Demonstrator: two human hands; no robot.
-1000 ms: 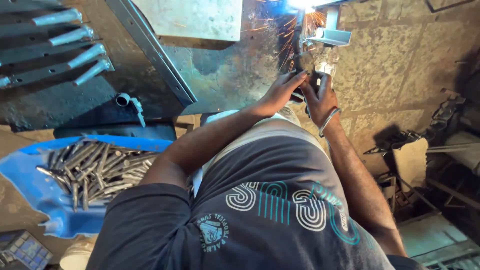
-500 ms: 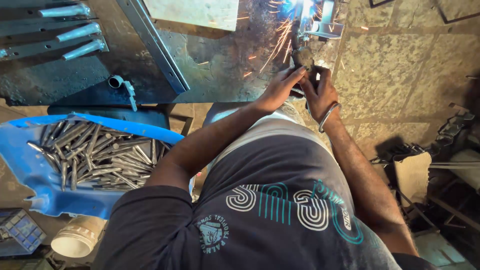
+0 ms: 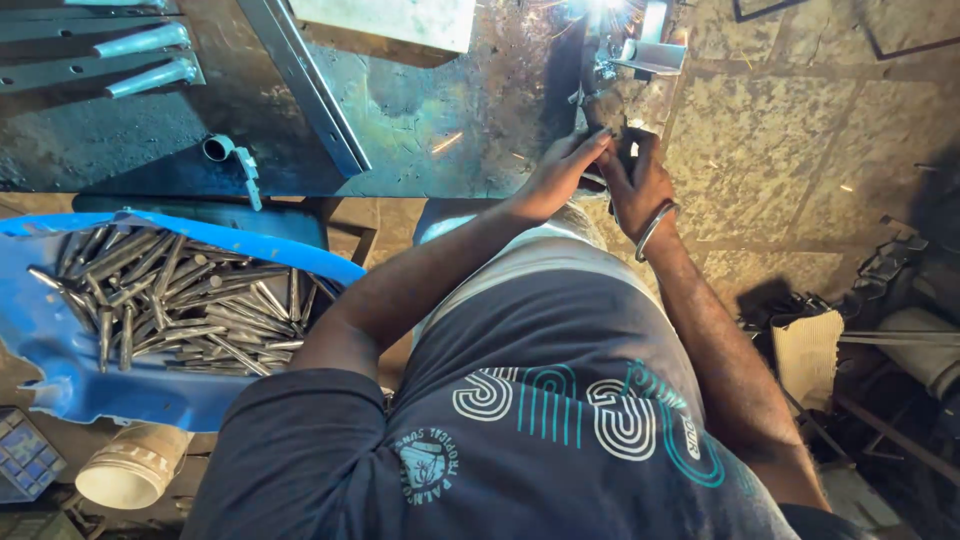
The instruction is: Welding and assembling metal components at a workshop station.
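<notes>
My left hand (image 3: 558, 172) and my right hand (image 3: 637, 186) are pressed together at the far edge of a dark metal table (image 3: 420, 120). Both close around a dark hand tool (image 3: 606, 110) that points away from me. Its tip reaches toward a bright white glare (image 3: 608, 6) at the top edge, beside a small shiny metal bracket (image 3: 652, 56). A few orange sparks lie scattered across the table. A metal bangle (image 3: 655, 228) circles my right wrist. The tool's grip is hidden by my fingers.
A blue tub (image 3: 60, 345) at left holds several short metal rods (image 3: 180, 300). A long angle bar (image 3: 300, 85) and flat strips with welded tubes (image 3: 140, 45) lie on the table. A white bucket (image 3: 130, 468) stands lower left. Scrap metal (image 3: 890, 300) crowds the stone floor at right.
The shower of sparks has shrunk to a glare at the top edge and a few stray sparks. My hands stay together on the tool; the view has shifted slightly.
</notes>
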